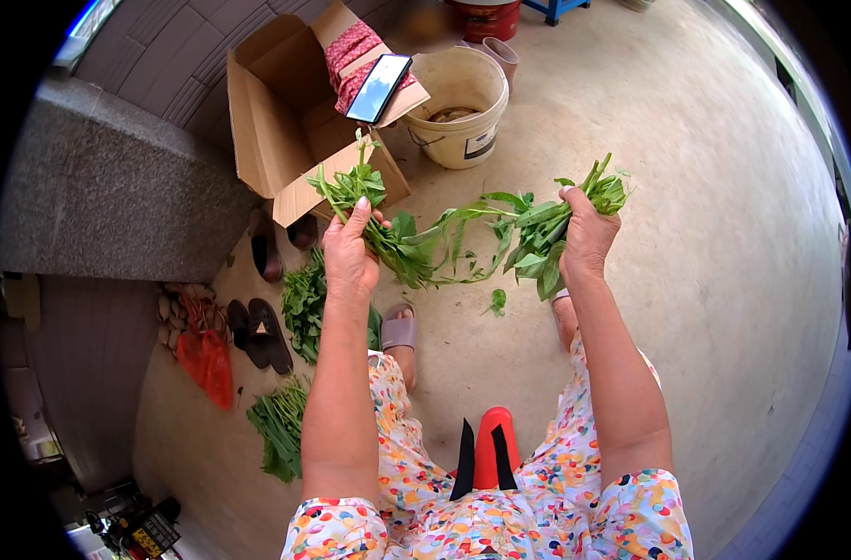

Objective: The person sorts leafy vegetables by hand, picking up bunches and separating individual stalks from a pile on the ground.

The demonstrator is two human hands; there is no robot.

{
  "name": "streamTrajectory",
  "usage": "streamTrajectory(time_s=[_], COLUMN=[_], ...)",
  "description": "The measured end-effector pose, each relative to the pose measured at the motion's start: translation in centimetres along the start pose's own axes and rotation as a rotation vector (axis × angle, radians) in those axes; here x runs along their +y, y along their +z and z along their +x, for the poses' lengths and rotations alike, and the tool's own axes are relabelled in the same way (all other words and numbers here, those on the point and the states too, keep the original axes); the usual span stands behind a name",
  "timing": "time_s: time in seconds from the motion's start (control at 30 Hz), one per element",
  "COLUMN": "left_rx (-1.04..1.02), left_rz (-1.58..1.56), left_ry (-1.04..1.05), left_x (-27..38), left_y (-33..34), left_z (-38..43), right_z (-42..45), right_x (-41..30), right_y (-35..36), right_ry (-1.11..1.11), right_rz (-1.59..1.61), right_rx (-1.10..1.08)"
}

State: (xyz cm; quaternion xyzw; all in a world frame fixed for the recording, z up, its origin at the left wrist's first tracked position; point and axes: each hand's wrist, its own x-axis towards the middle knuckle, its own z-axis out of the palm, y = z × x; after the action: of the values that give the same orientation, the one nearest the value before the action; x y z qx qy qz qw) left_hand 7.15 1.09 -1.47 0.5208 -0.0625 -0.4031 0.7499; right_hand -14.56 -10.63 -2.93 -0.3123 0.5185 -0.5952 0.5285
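Observation:
My left hand (353, 253) is closed round a bunch of leafy green stems (408, 260), with its thumb on top. Another bunch of long-leaved greens (539, 245) is gripped in my right hand (588, 234), its stem ends sticking out above the fist. Long shoots stretch between the two bunches and look tangled together. Below them, a loose leaf (497, 301) lies on the concrete floor. Two heaps of greens lie on the floor at the left, one (304, 308) partly behind my left forearm and one (280, 427) nearer to me.
An open cardboard box (257, 133) stands ahead, with a phone (378, 89) and red patterned cloth (352, 52) on its flap. Beside it is a cream plastic bucket (460, 143). Dark slippers (268, 336) and a red net bag (212, 367) lie left, near a stone block (117, 182).

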Motion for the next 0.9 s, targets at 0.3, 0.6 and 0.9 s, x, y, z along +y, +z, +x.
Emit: streamTrajectory(time_s=[0.3,0.6,0.9], left_rx=[-0.249,-0.299,-0.199], left_rz=[0.081,0.073,0.119], left_ry=[-0.223,-0.226,-0.204], left_x=[-0.8,-1.4,-2.2], left_y=[0.8,1.5,2.6], left_z=[-0.7,-0.8,-1.3], right_z=[-0.7,-1.8,-2.2], right_x=[-0.5,-0.5,0.3], right_y=[0.3,1.0,1.1], right_ry=[0.264,0.267,0.296], right_rz=[0.047,-0.042,-0.047], right_rx=[-0.302,-0.393,-0.513])
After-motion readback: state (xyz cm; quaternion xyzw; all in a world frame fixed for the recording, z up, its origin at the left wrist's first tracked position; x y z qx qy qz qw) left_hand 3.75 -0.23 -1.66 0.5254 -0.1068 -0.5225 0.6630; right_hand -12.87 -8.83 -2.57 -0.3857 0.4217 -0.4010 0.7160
